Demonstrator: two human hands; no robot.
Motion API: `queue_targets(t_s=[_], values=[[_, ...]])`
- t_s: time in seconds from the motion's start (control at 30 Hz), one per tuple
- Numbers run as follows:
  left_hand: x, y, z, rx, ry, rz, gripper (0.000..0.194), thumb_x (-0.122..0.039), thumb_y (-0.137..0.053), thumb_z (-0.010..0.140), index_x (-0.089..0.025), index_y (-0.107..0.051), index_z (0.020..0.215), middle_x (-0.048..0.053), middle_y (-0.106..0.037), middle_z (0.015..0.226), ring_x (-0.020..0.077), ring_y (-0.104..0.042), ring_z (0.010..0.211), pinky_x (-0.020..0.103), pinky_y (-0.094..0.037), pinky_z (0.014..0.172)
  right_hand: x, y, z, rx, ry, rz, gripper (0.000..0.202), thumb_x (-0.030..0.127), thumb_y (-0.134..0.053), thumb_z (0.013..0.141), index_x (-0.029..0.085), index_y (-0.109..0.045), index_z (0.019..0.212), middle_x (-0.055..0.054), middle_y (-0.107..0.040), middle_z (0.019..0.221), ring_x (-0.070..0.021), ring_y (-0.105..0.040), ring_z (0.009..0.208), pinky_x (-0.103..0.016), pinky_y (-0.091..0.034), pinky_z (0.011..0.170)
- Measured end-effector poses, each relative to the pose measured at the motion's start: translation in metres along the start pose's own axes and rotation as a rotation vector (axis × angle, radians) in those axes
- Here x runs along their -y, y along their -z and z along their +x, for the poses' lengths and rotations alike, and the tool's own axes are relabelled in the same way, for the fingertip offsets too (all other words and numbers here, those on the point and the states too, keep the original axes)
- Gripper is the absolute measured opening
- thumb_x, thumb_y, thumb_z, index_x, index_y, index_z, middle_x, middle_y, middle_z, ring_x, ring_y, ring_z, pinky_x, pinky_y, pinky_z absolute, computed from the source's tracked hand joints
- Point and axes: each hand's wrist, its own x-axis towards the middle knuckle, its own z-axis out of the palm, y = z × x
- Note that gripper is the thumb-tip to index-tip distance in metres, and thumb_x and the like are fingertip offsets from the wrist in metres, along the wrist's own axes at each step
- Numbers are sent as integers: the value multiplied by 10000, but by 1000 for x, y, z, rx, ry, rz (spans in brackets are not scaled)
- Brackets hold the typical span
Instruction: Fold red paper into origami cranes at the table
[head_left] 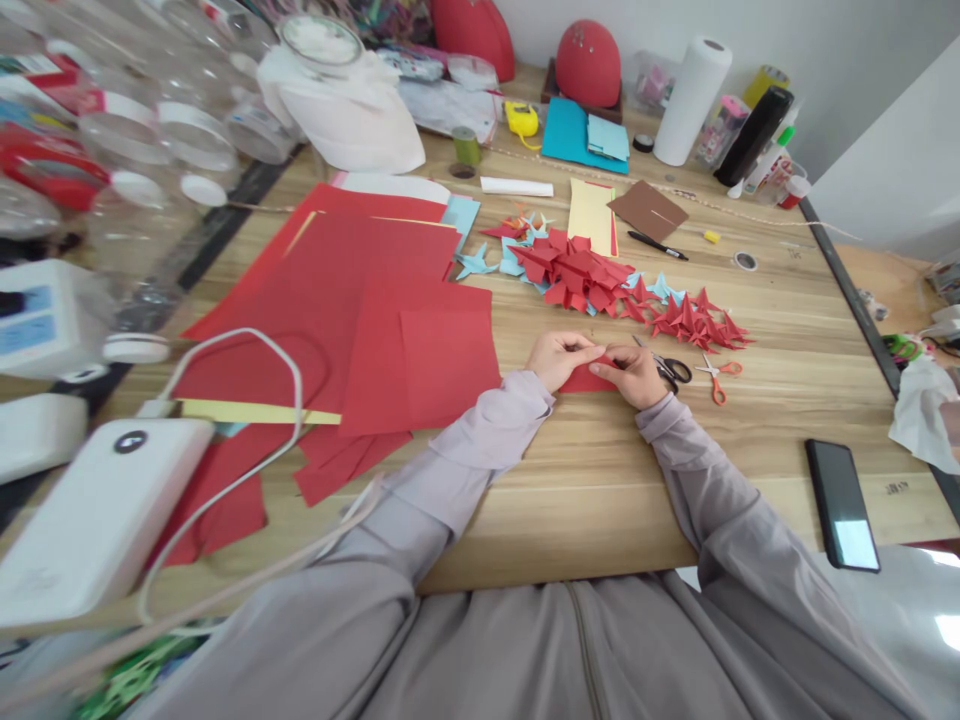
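Between my two hands a small piece of red paper (589,379) is held low over the wooden table. My left hand (559,358) pinches its upper left part, and my right hand (636,375) has the upper right part between thumb and fingers. The fingertips nearly meet at the paper's top edge. Just beyond lies a pile of folded red paper pieces (574,270), with light blue ones (477,262) beside it. Black-handled scissors (675,371) rest partly behind my right hand, and orange-handled scissors (720,380) lie farther right.
Large red sheets (442,360) cover the table's left part. A white power bank (97,510) with a looping cable sits at the near left, plastic bottles behind it. A phone (841,505) lies at the right. A paper roll (691,100) and red domed objects (588,62) stand at the back.
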Motion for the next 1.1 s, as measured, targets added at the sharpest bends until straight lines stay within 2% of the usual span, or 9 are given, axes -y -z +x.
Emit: queue_targets(t_s=[0.2, 0.4, 0.63, 0.8, 1.0, 1.1], values=[[-3, -1, 1, 12, -5, 18, 257, -413, -721, 607, -158, -690, 599, 3, -644, 611, 130, -551, 625, 271, -427, 653, -4, -1, 0, -10, -32, 72, 264, 398, -701, 670, 167, -603, 587, 19, -534, 584, -106, -454, 570, -257, -395, 591], [2, 1, 3, 11, -42, 60, 279, -421, -720, 609, -150, -703, 671, 31, -680, 693, 149, -577, 671, 280, -444, 672, -6, 0, 1, -135, -91, 168, 306, 395, -729, 634, 166, -558, 524, 40, -475, 542, -89, -418, 544, -241, -364, 559], [2, 1, 4, 0, -56, 119, 286, -427, -677, 644, -142, -671, 664, 23, -651, 655, 131, -536, 620, 264, -426, 617, -9, 0, 1, -248, -205, 269, 260, 438, -708, 638, 186, -655, 666, 28, -565, 606, -101, -466, 547, -242, -397, 545], [0, 1, 2, 50, -63, 185, 282, -421, -654, 669, -141, -644, 642, -7, -571, 577, 103, -453, 546, 243, -357, 538, -9, 2, 2, -311, -224, 274, 283, 456, -709, 624, 184, -643, 662, 31, -565, 592, -96, -460, 533, -233, -393, 521], [5, 1, 2, 77, -126, 215, 246, -378, -643, 682, -147, -620, 602, -27, -492, 589, 94, -408, 562, 244, -317, 549, -6, 5, 2, -241, -170, 214, 261, 426, -710, 641, 173, -645, 640, 32, -559, 575, -88, -450, 523, -234, -376, 523], [5, 1, 3, 81, -113, 181, 263, -371, -645, 683, -150, -598, 549, -32, -463, 561, 93, -397, 552, 247, -314, 544, -7, 4, 2, -233, -153, 169, 253, 420, -706, 651, 174, -651, 641, 34, -556, 569, -91, -452, 531, -236, -375, 528]])
